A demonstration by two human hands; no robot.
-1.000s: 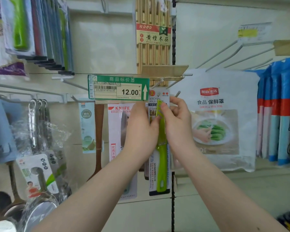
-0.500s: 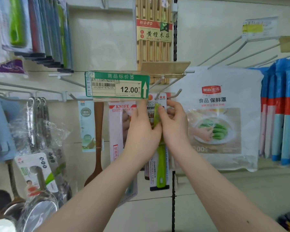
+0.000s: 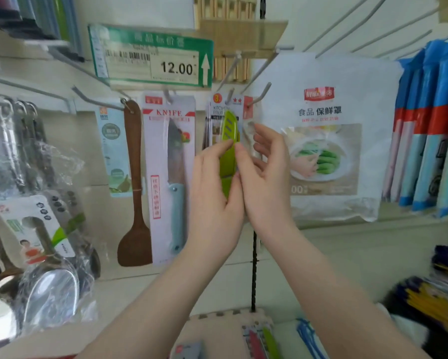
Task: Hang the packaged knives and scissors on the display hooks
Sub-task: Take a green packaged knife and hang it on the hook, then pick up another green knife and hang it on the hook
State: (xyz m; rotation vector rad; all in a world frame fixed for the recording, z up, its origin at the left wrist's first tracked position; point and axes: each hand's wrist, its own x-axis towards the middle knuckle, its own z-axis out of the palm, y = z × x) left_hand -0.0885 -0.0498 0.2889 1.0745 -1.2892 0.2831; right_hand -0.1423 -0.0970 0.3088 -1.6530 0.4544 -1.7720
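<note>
Pale display wall (image 3: 321, 29) filled the view, wire pegs sticking out of it. The big clear food-cover bag (image 3: 329, 203) hung right of centre, and a row of blue packs (image 3: 432, 130) hung at the far right. Plastic-wrapped ladles (image 3: 49, 288) hung low on the left. The green price tag (image 3: 153, 55) reading 12.00 sat up top. Under it hung a carded knife marked KNIFE (image 3: 169, 161) with a pale blue handle, and a brown wooden spatula (image 3: 134, 193) just beside it on the left. My left hand (image 3: 215, 198) had its index tip on the green sheath; the fingers looked near straight, and I could not tell if it pinched. My right hand (image 3: 268, 182) had its thumb touching the sheath's right edge, the other fingers spread loose and holding nothing. The green knife pack (image 3: 229, 125) hung upright between both hands, its card top on a hook (image 3: 230, 95), right of the KNIFE card. Blurred packs (image 3: 261, 338) lay at the bottom edge.
</note>
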